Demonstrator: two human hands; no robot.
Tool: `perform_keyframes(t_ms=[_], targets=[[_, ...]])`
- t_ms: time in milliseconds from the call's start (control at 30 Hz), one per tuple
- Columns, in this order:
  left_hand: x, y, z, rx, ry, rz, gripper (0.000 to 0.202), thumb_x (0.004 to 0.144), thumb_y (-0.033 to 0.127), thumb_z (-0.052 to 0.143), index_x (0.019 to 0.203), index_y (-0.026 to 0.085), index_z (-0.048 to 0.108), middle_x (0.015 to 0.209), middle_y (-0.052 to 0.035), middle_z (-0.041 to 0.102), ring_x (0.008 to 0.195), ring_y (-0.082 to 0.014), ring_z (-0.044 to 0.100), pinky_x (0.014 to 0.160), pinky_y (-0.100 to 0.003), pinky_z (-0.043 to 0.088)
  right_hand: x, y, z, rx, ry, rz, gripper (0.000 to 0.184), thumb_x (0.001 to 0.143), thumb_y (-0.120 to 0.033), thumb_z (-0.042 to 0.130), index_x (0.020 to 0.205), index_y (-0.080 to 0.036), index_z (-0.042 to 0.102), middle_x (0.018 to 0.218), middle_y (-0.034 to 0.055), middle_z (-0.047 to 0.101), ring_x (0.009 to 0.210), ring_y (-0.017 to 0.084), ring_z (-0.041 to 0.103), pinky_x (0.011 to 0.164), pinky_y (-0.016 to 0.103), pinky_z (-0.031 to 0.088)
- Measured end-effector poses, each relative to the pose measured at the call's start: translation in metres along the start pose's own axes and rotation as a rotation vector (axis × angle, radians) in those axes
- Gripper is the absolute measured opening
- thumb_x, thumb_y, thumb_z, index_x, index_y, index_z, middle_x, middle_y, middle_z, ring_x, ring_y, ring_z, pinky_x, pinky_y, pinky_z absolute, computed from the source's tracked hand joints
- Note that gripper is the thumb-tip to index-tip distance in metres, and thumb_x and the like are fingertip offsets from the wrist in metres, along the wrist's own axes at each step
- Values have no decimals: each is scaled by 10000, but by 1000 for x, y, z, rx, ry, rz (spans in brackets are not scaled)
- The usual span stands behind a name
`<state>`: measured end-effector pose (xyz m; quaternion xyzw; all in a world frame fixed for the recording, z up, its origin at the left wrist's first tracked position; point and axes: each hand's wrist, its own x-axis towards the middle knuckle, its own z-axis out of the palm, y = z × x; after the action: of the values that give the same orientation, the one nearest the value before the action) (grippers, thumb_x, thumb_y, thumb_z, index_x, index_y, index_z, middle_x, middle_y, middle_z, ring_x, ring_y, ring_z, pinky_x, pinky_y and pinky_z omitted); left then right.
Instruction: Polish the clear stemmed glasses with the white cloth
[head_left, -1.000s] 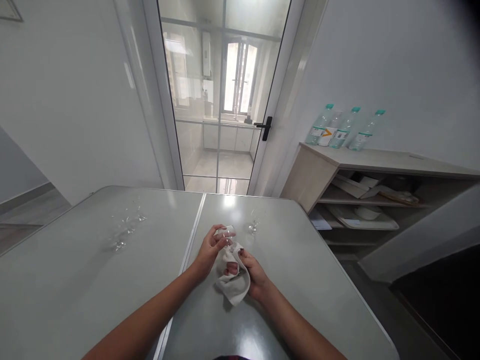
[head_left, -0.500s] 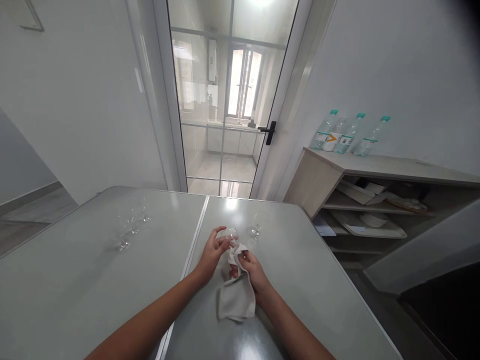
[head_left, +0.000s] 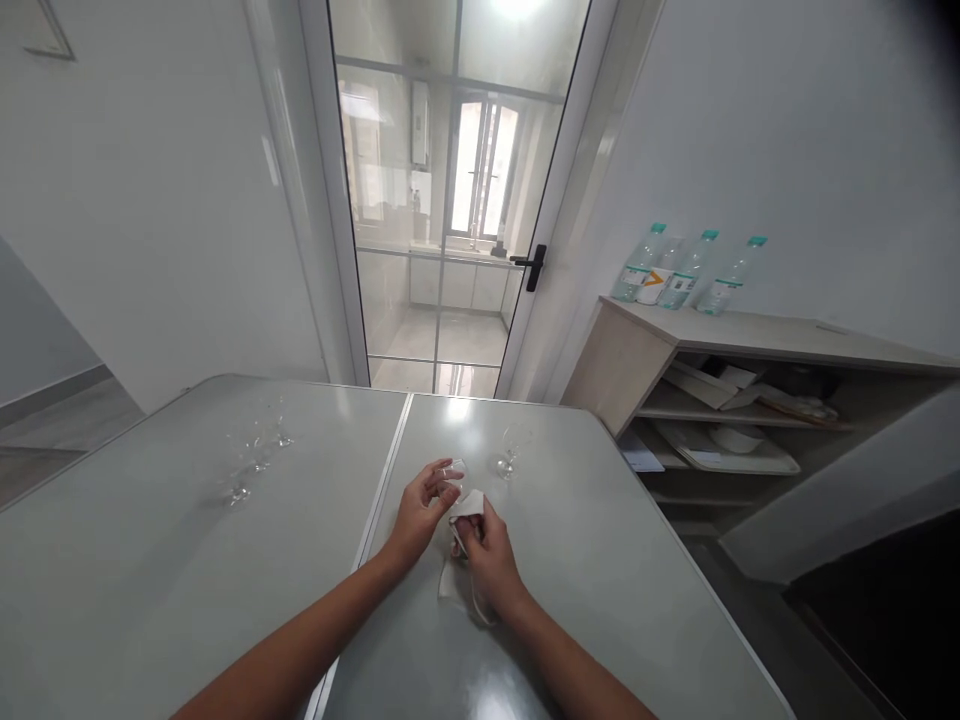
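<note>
My left hand (head_left: pixel 420 512) grips the bowl of a clear stemmed glass (head_left: pixel 454 472) above the grey table (head_left: pixel 187 560). My right hand (head_left: pixel 486 550) is closed on a white cloth (head_left: pixel 466 508) that is pressed against the glass's lower part; the cloth's tail hangs below the hand. Another clear stemmed glass (head_left: pixel 510 452) stands just to the right of my hands. Several more clear glasses (head_left: pixel 255 458) stand on the table's left half.
A glass door (head_left: pixel 442 200) with a black handle (head_left: pixel 529 264) is behind the table. At the right stands a wooden shelf unit (head_left: pixel 750 390) with three water bottles (head_left: pixel 690 268) on top. The table's right edge drops to the floor.
My right hand has turned over the cloth and bunched it against the glass; the cloth's hanging tail is now mostly hidden under the hand. The left hand stays on the glass.
</note>
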<state>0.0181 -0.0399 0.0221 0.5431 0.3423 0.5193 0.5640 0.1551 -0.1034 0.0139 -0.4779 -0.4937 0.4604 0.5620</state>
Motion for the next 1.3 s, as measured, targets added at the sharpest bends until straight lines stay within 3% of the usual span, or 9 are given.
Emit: perform_keyframes(t_ms=[133, 200, 467, 567, 733, 967, 1033, 1200, 1300], targets=[[5, -3, -4, -187, -69, -109, 560, 834, 506, 760, 1248, 143, 658, 1189, -174, 724, 947, -246, 712, 911, -391, 537, 7, -2, -3, 504, -145, 360, 385, 827, -558, 721, 949, -221, 584, 586, -65, 481, 483, 120, 423, 545, 272, 413], [7, -6, -6, -201, -82, -103, 578, 828, 504, 768, 1264, 144, 650, 1227, -185, 712, 966, -250, 714, 928, -399, 532, 10, -2, -7, 582, -187, 416, 393, 827, -565, 722, 974, -226, 588, 565, -81, 444, 458, 107, 381, 534, 268, 408], [2, 4, -4, 137, -16, 109, 632, 788, 399, 828, 1333, 193, 583, 1258, -166, 710, 950, -234, 717, 983, -426, 513, 2, -2, -8, -105, -12, -90, 259, 892, -437, 669, 985, -196, 671, 776, 18, 663, 675, 165, 552, 657, 281, 450], [2, 5, -5, 40, -62, 72, 610, 809, 433, 803, 1320, 165, 606, 1195, -171, 732, 933, -238, 716, 947, -415, 532, 0, 0, -5, 87, -39, 24, 319, 874, -489, 692, 994, -195, 658, 714, -2, 628, 611, 148, 536, 614, 275, 455], [7, -1, -9, -127, -92, -26, 663, 769, 511, 819, 1266, 106, 654, 1145, -195, 746, 910, -265, 728, 904, -420, 552, 9, 1, -10, 497, -248, 340, 484, 845, -638, 677, 1052, -203, 631, 510, -73, 461, 450, 141, 467, 548, 303, 460], [2, 4, -4, 5, -55, 73, 670, 752, 435, 852, 1316, 166, 610, 1212, -177, 729, 958, -251, 727, 945, -407, 540, 4, -3, -14, -90, -34, -74, 294, 878, -478, 682, 971, -199, 670, 698, 4, 637, 608, 160, 526, 625, 289, 433], [1, 6, -3, 36, -42, 89, 656, 766, 412, 846, 1324, 174, 598, 1221, -173, 725, 957, -240, 724, 956, -403, 536, 2, -6, -12, -150, -9, -107, 262, 893, -452, 661, 963, -200, 675, 691, -1, 633, 599, 153, 514, 622, 284, 424], [4, 7, -6, -51, -94, 39, 672, 783, 507, 812, 1304, 138, 600, 1183, -203, 732, 935, -270, 734, 898, -418, 557, 5, -12, -8, 314, -92, 183, 396, 861, -564, 689, 1027, -213, 613, 624, -34, 604, 475, 128, 491, 508, 255, 397], [0, 6, -7, -60, -110, 162, 706, 781, 527, 810, 1342, 164, 579, 1226, -200, 714, 982, -291, 729, 916, -428, 543, 11, -7, -9, 514, -16, 270, 453, 831, -570, 735, 1086, -224, 590, 704, -19, 668, 478, 129, 534, 503, 255, 425]])
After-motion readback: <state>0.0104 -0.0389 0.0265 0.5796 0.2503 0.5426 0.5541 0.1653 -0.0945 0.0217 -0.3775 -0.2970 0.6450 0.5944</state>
